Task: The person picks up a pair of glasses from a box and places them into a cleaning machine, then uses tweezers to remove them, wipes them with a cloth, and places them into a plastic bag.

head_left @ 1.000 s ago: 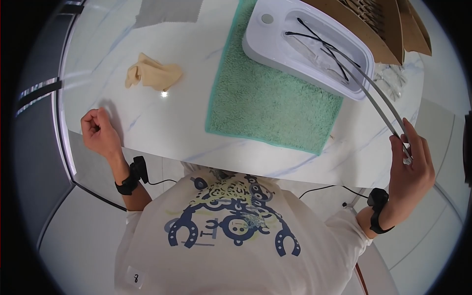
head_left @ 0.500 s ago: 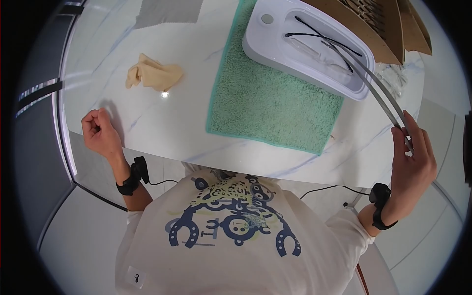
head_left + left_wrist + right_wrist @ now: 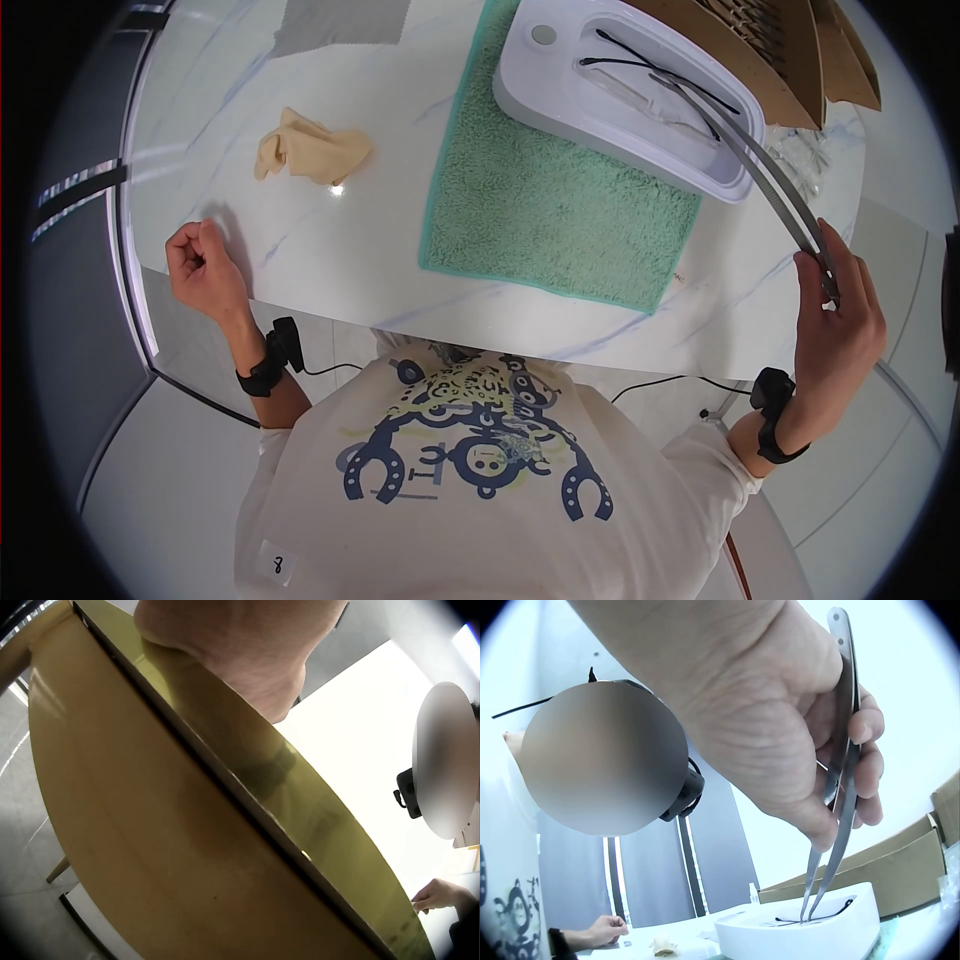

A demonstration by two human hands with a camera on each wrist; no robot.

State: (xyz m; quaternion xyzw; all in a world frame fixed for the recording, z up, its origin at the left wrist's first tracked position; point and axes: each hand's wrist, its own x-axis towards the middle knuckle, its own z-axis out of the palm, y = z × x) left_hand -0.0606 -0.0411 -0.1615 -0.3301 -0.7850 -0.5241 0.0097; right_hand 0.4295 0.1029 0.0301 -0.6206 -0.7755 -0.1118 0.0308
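Observation:
My right hand (image 3: pixel 842 320) pinches a pair of long metal tweezers (image 3: pixel 770 180) between thumb and fingers near their far end. The tweezers slant into a white oval tub (image 3: pixel 520 70), their tips at a pair of eyeglasses (image 3: pixel 625 90) with dark temples and clear lenses. In the right wrist view the two tweezer arms (image 3: pixel 844 817) reach down over the tub's rim, tips close together beside a dark temple. My left hand (image 3: pixel 205 265) rests at the table's left edge, fingers loosely curled, holding nothing. A crumpled beige cloth (image 3: pixel 310 150) lies up and right of it.
Under the tub spreads a green towel (image 3: pixel 560 230). Behind it stands a cardboard box (image 3: pixel 800 60) with several thin items inside, and clear plastic wrapping (image 3: pixel 800 165) lies beside it. A grey cloth (image 3: pixel 340 25) is at the table's far left.
The right hand and tweezers have shifted slightly away from the body. Inside the tub the eyeglasses have moved and turned a little, toward the far side. The left hand has stayed still.

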